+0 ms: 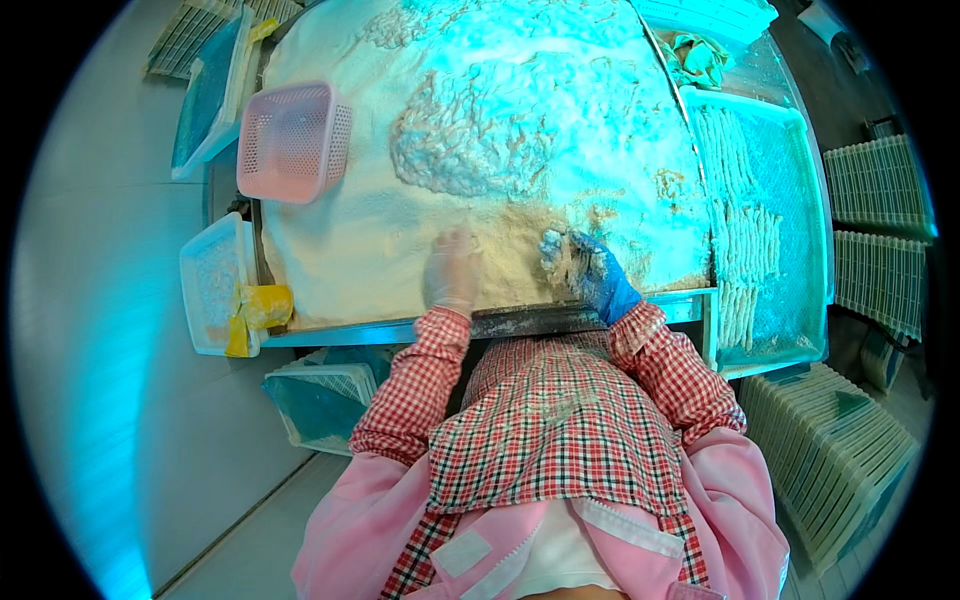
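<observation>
My right hand (606, 284), in a blue glove caked with powder, is closed on a small clump of powder-coated pale strips (563, 258) near the table's front edge. To its left, my left hand (452, 272), in a thin see-through glove, is low over the powder. Motion smears its fingers, so their pose is unclear. Beyond both hands lies a large heap of pale, powder-coated strips (465, 140). Cream-coloured powder (350, 255) covers the tabletop around it. At the right, similar coated strips (740, 245) lie side by side in rows in a shallow blue-green tray (800, 300).
A pink perforated basket (290, 145) sits on the table's left side. Beside the left edge is a white tub (215, 285) with a yellow cloth-like item (266, 306). Stacked trays (835, 455) stand low at the right, others (325, 400) below the table's front left.
</observation>
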